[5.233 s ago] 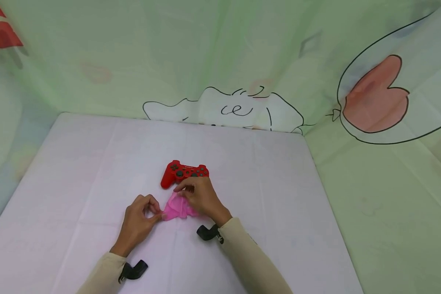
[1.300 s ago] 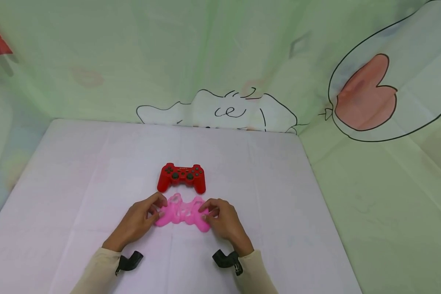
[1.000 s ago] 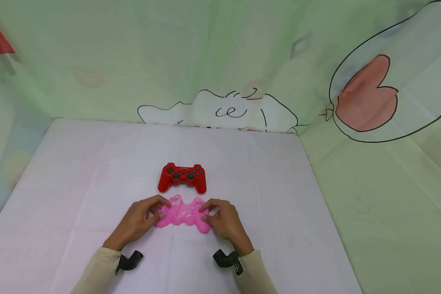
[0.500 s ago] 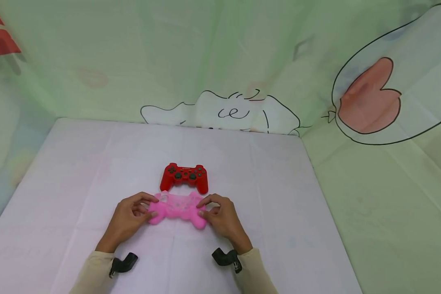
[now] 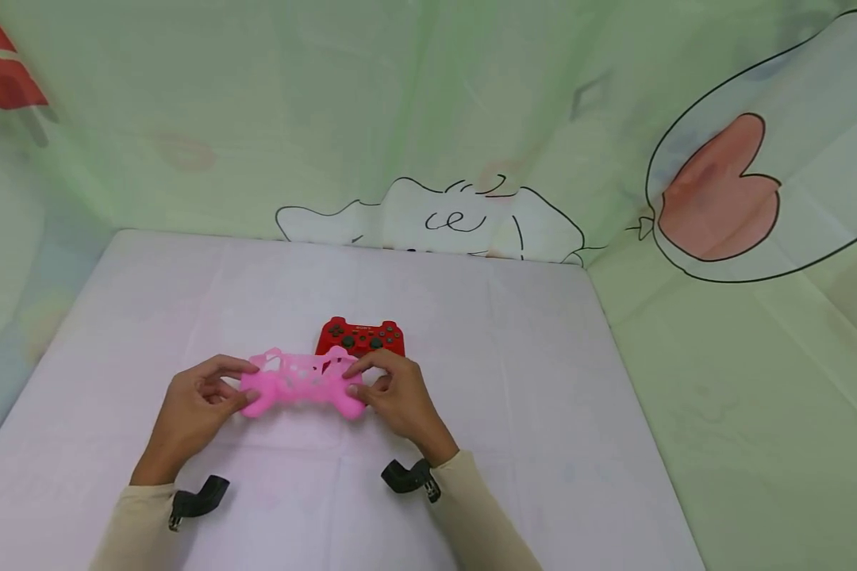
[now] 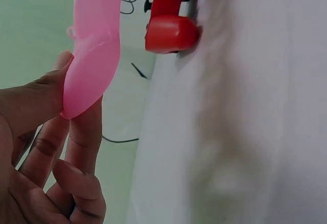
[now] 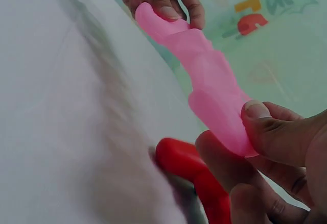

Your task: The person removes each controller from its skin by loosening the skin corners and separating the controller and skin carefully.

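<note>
A pink silicone game controller cover [image 5: 303, 385] with button cut-outs is held up above the table, stretched between both hands. My left hand [image 5: 196, 408] pinches its left grip between thumb and fingers; in the left wrist view the cover [image 6: 94, 55] hangs clear of the table. My right hand [image 5: 400, 396] pinches the right grip, thumb on one face and fingers behind, as the right wrist view of the cover [image 7: 214, 81] shows. Just behind it a red game controller [image 5: 364, 337] lies face up on the table, its lower part hidden by the cover and right hand.
The table [image 5: 514, 381] wears a white cloth. A green printed curtain [image 5: 328, 103] rises behind it and along both sides, with a balloon drawing at the right. Each sleeve carries a black wrist mount [image 5: 200, 498].
The cover, crumpled earlier, is spread out flat. Both hands have lifted it off the table and shifted it left, and it overlaps the red controller in the head view.
</note>
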A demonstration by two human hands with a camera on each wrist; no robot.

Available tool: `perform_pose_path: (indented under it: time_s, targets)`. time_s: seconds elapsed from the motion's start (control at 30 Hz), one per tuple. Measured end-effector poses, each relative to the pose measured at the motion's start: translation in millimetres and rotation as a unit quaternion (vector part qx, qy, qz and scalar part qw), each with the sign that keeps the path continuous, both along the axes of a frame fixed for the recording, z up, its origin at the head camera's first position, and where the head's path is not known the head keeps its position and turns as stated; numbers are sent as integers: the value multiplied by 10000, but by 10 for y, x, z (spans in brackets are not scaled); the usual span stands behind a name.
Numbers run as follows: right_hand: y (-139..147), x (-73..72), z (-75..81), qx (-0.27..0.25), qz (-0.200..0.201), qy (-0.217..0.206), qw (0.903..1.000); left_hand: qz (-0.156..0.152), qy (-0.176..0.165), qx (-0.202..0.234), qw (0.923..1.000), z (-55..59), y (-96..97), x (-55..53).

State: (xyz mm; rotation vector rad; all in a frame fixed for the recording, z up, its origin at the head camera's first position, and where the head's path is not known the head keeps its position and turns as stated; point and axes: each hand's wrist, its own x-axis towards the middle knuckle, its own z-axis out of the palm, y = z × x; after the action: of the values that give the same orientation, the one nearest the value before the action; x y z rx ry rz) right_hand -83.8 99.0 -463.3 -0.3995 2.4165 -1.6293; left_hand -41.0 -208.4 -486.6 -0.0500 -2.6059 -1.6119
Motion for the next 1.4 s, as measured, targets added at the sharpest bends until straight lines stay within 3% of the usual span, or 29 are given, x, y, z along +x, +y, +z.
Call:
perform_pose_path:
  time_s: [0.33,0.53,0.7,0.93,1.2,1.4]
  targets:
    - [-477,-236,136,-19,340,415,9986,350,-49,-593,9976,216,-463,-103]
    - [-758,-370,141,260,433,535,9973,380,-151,-806,9959,248,-755,-191]
    - [-994,-455,119,342,531,675,9957,405,-369,-875,9947,225,-998,-298]
    - [-1313,-586,6,1152,471,1107,9860,377,-558,-991,9928,153,-1232,-443]
    - [-1554,-647,-138,1825,377,720,9798,474,-919,-1293,9862,-8,-1357,-552]
    - [-1639,-653,-227,2104,273,713,9746,494,-1144,-1505,9807,-120,-1378,-639]
